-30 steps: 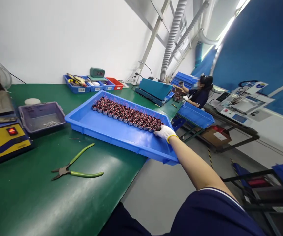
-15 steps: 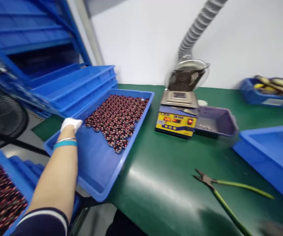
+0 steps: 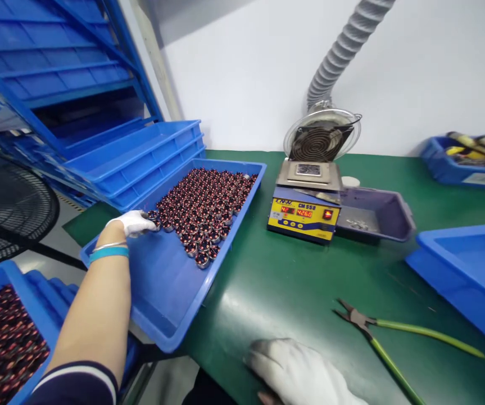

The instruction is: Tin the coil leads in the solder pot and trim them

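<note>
My left hand [image 3: 136, 223], in a white glove, is over the left side of a blue tray [image 3: 158, 298]. Its fingers are closed on a small round part [image 3: 153, 216] at the edge of a packed group. These round parts [image 3: 202, 211] have silvery sides and dark tops with copper-pink spots. My right hand [image 3: 299, 372], also gloved, is low over the green table at the bottom of the view. Its fingers point left and curl downward, and their undersides are hidden. Green-handled cutting pliers [image 3: 360, 320] lie to its right, apart from it.
A yellow-fronted solder pot [image 3: 303, 216] with a lit display stands behind, below a fan and duct hose [image 3: 347, 45]. Beside it sits a purple bin [image 3: 389, 216]. Blue trays [image 3: 470, 270] stand right and left. A fan [image 3: 6, 208] and another filled tray [image 3: 8, 343] are at left.
My left hand has moved right from the tray's left rim to the nearest round part. My right hand has come into view from the lower right. The view has shifted slightly.
</note>
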`<state>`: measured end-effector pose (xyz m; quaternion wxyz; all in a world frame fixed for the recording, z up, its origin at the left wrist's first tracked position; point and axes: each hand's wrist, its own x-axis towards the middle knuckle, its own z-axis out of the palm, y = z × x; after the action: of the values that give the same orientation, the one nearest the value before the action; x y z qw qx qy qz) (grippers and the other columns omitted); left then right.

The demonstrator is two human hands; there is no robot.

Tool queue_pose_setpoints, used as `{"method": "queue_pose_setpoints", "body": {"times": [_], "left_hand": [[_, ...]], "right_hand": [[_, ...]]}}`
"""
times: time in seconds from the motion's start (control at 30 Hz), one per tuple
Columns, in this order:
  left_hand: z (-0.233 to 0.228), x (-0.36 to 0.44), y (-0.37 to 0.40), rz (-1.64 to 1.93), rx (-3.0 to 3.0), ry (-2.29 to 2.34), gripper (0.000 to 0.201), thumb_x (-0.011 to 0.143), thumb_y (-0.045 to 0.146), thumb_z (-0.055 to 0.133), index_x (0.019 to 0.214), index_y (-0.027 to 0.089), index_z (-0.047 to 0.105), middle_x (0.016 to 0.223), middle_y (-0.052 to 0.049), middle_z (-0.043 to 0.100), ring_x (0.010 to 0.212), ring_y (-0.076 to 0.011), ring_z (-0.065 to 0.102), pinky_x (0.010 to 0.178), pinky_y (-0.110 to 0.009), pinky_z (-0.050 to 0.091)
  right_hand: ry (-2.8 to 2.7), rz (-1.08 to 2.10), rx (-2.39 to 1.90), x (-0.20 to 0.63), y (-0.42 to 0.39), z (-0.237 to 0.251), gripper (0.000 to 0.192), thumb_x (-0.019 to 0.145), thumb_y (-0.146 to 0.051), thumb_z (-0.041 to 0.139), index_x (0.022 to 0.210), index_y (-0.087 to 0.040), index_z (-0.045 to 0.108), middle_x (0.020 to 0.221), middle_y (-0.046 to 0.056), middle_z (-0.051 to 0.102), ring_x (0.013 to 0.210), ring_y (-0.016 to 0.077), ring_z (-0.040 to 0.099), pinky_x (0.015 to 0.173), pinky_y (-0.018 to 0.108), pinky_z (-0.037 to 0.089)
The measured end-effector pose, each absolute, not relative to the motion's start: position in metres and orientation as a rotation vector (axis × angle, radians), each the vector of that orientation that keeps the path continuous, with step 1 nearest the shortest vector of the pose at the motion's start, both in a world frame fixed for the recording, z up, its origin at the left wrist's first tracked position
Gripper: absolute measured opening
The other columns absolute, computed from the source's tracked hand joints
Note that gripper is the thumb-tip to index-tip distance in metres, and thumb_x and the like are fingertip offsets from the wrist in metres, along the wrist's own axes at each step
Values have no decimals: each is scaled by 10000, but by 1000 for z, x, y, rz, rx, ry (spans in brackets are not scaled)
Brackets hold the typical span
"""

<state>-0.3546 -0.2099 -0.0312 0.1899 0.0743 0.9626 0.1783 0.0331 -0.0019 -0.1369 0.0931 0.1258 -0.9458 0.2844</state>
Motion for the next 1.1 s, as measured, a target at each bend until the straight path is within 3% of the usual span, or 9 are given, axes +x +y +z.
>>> {"method": "queue_pose_setpoints", "body": {"times": [0.13, 0.3, 0.43, 0.6, 0.73, 0.87, 0.97, 1.03, 1.1], "left_hand": [[-40, -349, -199, 505, 175, 2716, 429, 439, 324, 793, 817, 172, 659, 695, -8, 678, 676, -183, 624, 528, -227, 443], [-37, -338, -193, 548, 75, 2812, 235, 577, 325, 731, 681, 145, 622, 568, 4, 616, 539, -137, 569, 500, -244, 436], [-4, -321, -189, 773, 117, 2900, 286, 566, 395, 700, 647, 132, 619, 528, -26, 604, 527, -169, 566, 481, -276, 445], [3, -253, -119, 1239, 570, 2619, 463, 606, 518, 606, 854, 128, 638, 781, -59, 697, 673, -189, 640, 575, -282, 508], [-18, -171, -49, 1297, 892, 2332, 378, 575, 509, 691, 676, 150, 626, 612, -23, 660, 603, -185, 619, 546, -276, 484], [-32, -128, -24, 1189, 1033, 2404, 378, 561, 520, 715, 532, 196, 524, 536, 4, 615, 598, -182, 606, 497, -255, 437], [-37, -125, -28, 1210, 1001, 2262, 388, 547, 517, 744, 698, 195, 587, 667, -14, 681, 685, -209, 651, 562, -273, 495], [-40, -128, -35, 1315, 960, 2039, 541, 565, 477, 757, 992, 183, 599, 890, -50, 720, 847, -233, 671, 698, -301, 536], [-41, -131, -41, 1350, 963, 1832, 693, 625, 458, 729, 1217, 172, 509, 1105, -82, 680, 1024, -250, 631, 853, -334, 517]], "right_hand": [[-2800, 917, 348, 37, 4, -129, 345, 768, -262, 478, 1094, -248, 592, 962, 75, 672, 808, 190, 637, 708, 254, 506], [-2809, 967, 341, 39, 1, -128, 380, 724, -233, 478, 1087, -249, 586, 978, 78, 671, 832, 199, 636, 723, 263, 508], [-2749, 1018, 322, 40, 3, -126, 402, 708, -234, 492, 1101, -248, 575, 983, 72, 667, 846, 198, 638, 736, 267, 511], [-2389, 1041, -90, 6, 11, -100, 507, 723, -267, 581, 1220, -215, 496, 1171, 112, 586, 1029, 235, 588, 850, 344, 502], [-2023, 1125, -361, -29, 26, -78, 711, 639, -305, 705, 1286, -200, 429, 1300, 122, 475, 1091, 240, 552, 914, 358, 488], [-1896, 1233, -503, -36, 44, -79, 462, 662, -204, 629, 1116, -234, 550, 1062, 42, 614, 978, 200, 603, 908, 347, 489], [-1791, 1402, -502, -31, 51, -86, 335, 638, -207, 645, 970, -221, 602, 1033, 50, 624, 938, 201, 613, 860, 348, 513], [-1707, 1640, -466, -30, 54, -87, 367, 616, -210, 672, 976, -209, 601, 1038, 60, 630, 930, 205, 624, 842, 352, 526], [-1623, 1891, -438, -30, 56, -86, 468, 583, -175, 683, 1039, -199, 577, 1035, 57, 641, 909, 200, 641, 826, 352, 538]]}}
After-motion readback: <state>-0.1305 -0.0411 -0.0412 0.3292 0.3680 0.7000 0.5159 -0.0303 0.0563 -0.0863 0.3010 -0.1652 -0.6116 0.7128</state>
